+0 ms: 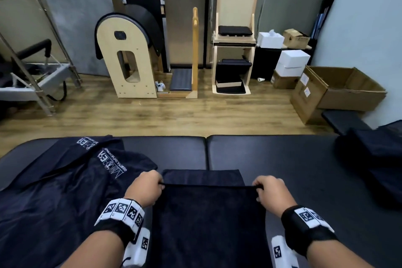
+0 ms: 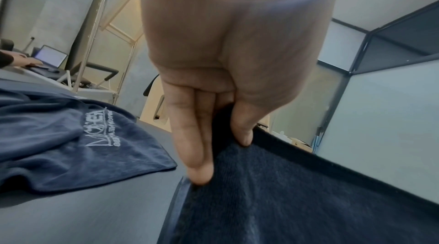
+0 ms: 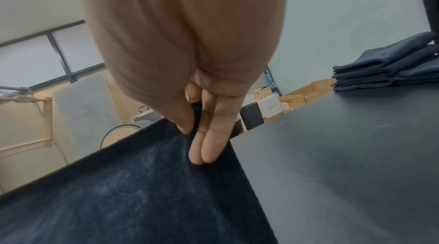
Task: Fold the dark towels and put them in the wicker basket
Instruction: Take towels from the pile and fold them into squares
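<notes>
A dark navy towel (image 1: 206,213) lies in front of me on the black padded table (image 1: 293,169), its near layer lifted over a far strip. My left hand (image 1: 150,187) pinches the towel's left corner between thumb and fingers (image 2: 199,154). My right hand (image 1: 267,189) pinches the right corner the same way, thumb against fingers (image 3: 209,146). Loose navy towels with white lettering (image 1: 65,180) sprawl on the table to my left. A stack of folded navy towels (image 3: 389,68) sits at the table's right end. No wicker basket shows in any view.
Beyond the table is a wood floor with wooden exercise equipment (image 1: 130,54), white boxes (image 1: 291,63) and an open cardboard box (image 1: 339,91). In the left wrist view another person's hand rests at a laptop (image 2: 50,56) far left.
</notes>
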Action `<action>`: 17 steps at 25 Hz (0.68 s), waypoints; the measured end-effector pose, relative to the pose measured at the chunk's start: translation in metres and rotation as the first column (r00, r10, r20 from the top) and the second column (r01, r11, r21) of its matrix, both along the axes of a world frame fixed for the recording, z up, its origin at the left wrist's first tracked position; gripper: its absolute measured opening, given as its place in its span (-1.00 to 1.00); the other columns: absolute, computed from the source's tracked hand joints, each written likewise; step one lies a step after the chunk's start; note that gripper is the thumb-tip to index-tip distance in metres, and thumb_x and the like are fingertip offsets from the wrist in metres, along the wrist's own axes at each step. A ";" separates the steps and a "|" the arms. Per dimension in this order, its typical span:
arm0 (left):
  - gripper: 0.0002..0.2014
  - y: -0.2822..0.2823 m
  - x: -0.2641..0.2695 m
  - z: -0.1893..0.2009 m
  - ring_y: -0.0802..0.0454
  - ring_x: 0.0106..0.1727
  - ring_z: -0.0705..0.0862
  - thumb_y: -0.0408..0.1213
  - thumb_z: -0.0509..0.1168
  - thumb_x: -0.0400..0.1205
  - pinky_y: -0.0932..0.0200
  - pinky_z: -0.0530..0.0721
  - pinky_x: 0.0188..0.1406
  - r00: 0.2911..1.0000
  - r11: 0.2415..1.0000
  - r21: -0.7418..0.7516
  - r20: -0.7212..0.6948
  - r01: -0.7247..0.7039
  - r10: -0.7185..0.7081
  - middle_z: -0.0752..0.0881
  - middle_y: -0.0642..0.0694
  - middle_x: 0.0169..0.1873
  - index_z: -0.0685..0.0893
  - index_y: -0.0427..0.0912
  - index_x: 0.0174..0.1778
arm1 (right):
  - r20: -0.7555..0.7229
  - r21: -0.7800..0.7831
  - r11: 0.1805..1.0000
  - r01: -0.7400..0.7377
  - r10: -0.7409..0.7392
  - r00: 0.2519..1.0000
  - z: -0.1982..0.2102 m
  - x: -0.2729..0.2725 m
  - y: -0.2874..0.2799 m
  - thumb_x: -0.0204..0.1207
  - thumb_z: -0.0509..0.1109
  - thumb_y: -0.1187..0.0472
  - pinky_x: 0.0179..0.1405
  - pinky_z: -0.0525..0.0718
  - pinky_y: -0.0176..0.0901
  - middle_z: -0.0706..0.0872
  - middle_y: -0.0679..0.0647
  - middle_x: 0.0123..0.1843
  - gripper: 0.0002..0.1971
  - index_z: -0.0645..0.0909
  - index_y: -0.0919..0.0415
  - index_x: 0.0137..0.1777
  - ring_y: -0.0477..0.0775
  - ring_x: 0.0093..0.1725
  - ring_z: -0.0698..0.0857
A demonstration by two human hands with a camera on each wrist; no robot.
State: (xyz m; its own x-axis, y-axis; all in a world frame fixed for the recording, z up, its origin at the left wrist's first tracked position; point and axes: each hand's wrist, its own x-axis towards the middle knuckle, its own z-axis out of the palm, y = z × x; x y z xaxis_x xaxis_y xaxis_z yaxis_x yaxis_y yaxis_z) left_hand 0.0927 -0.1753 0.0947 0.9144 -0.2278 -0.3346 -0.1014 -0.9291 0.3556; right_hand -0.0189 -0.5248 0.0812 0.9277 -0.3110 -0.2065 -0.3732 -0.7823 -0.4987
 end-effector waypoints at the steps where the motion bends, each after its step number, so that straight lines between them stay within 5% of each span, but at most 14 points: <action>1: -0.74 0.000 0.014 -0.004 -0.14 -0.32 0.80 -0.20 0.31 0.55 0.05 0.79 -0.19 1.000 1.000 0.015 0.012 0.001 -0.002 0.76 -0.14 -0.36 0.55 0.00 -0.48 | -0.013 -0.008 1.000 -0.006 0.006 1.000 0.002 0.011 0.000 0.45 0.26 0.39 -0.09 0.79 -0.04 0.76 -0.05 -0.32 -0.73 0.72 0.04 -0.24 0.08 -0.22 0.79; 10: -0.95 -0.013 0.117 -0.067 -0.17 -0.02 0.74 -0.11 0.36 0.52 -0.02 0.75 0.00 0.995 0.996 0.077 -0.082 0.055 -0.049 0.74 -0.10 -0.13 0.73 0.06 -0.20 | -0.164 -0.151 0.987 -0.047 0.022 0.986 -0.029 0.102 -0.009 0.50 0.37 0.14 0.03 0.74 0.05 0.81 -0.05 -0.07 -0.91 0.71 -0.06 -0.11 0.16 0.02 0.75; 17: -0.93 -0.024 0.141 -0.109 -0.07 0.03 0.71 -0.29 0.41 0.53 0.14 0.68 0.00 0.985 0.990 0.096 -0.142 0.108 -0.094 0.71 -0.06 -0.08 0.78 -0.06 -0.24 | -0.245 -0.064 0.976 -0.209 0.188 0.951 -0.087 0.155 -0.026 0.49 0.48 0.25 0.13 0.67 -0.07 0.74 -0.01 0.07 -0.91 0.75 0.03 -0.08 0.13 0.12 0.72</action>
